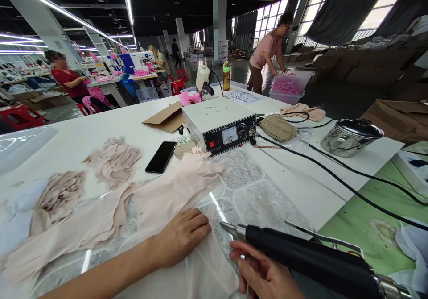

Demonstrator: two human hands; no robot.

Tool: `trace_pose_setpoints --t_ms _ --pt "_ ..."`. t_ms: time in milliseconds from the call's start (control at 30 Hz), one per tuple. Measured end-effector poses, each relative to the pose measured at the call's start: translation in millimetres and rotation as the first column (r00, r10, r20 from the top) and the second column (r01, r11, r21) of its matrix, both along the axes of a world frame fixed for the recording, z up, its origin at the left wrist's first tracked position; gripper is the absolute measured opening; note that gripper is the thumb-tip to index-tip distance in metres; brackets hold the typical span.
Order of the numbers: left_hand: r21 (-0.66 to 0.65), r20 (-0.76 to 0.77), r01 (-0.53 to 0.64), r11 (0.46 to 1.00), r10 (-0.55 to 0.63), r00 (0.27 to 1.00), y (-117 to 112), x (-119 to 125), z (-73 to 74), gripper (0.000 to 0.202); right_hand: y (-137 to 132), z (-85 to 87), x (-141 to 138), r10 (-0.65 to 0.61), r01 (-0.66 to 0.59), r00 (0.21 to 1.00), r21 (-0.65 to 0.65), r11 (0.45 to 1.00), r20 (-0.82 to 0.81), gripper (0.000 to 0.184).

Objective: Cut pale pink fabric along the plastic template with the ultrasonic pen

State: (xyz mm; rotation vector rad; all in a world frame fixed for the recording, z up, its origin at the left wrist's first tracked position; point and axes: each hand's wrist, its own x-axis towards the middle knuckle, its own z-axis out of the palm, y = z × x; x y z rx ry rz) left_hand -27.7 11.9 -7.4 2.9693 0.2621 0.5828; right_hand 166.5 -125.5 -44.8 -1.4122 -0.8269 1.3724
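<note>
My left hand (182,235) rests on thin beige fabric (174,187), its fingers bent and pressed together on the cloth. Just to its right, the pointed metal tip of a black ultrasonic cutter handpiece (301,250) points left above a clear mat (249,192). Curled around the front of the handpiece from below is my right hand (264,272); the tool hides part of that grip. More sheer beige cloth spreads under both hands. Behind the fabric stands the white generator box (220,120) with a dial and a red switch, a black cable running from it.
A black phone (161,157) lies left of the box. Crumpled beige piles (113,160) are further left. Brown paper patterns (278,127), a metal pot (351,137) and scissors-like metal handles (341,243) are at right. Across the table, a person (267,53) leans over a plastic bin (290,85).
</note>
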Motion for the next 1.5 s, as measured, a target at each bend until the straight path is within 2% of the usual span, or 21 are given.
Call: trace_pose_setpoints --t_ms 100,267,367,467,633,833,1067,1300,1500 --pt "-0.003 0.034 0.019 1.000 -0.019 0.999 -1.2 -2.2 2.9 0.026 3.6 1.6 -5.3 0.012 -0.013 1.000 0.035 0.999 0.024 0.057" --pt "0.002 0.092 0.054 0.999 -0.054 0.994 -4.5 -7.6 5.5 0.026 19.1 14.1 -5.6 0.156 -0.163 0.979 0.041 0.986 0.134 0.048" --pt "-0.006 0.129 0.038 0.999 -0.037 0.991 -7.6 -9.2 5.1 0.025 32.3 21.9 -8.9 0.210 -0.230 0.953 0.072 0.970 0.218 0.035" --pt "-0.031 0.162 0.026 0.999 -0.021 0.987 -10.5 -9.5 3.9 0.022 41.2 26.3 -14.8 0.217 -0.244 0.951 0.106 0.964 0.221 0.027" --pt "-0.057 0.186 0.008 0.998 0.003 0.983 -14.8 -10.1 1.1 0.021 45.5 26.4 -22.2 0.235 -0.257 0.954 0.106 0.961 0.186 0.023" --pt "-0.070 0.216 -0.029 0.997 0.044 0.975 -20.4 -10.0 -0.9 0.017 45.4 17.1 -27.1 0.207 -0.231 0.961 0.120 0.965 0.185 0.028" --pt "-0.203 0.208 -0.033 0.979 0.076 0.975 -26.5 -10.5 1.3 0.017 42.3 15.5 -25.1 0.196 -0.219 0.966 0.132 0.967 0.167 0.035" --pt "-0.403 0.202 -0.046 0.914 0.138 0.970 -30.8 -9.1 -0.1 0.012 39.7 15.4 -23.7 0.204 -0.223 0.968 0.128 0.966 0.144 0.040" --pt "-0.478 0.278 -0.009 0.879 0.161 0.947 -28.8 -6.0 -4.7 0.016 38.1 19.3 -23.8 0.195 -0.209 0.973 0.116 0.971 0.124 0.044"
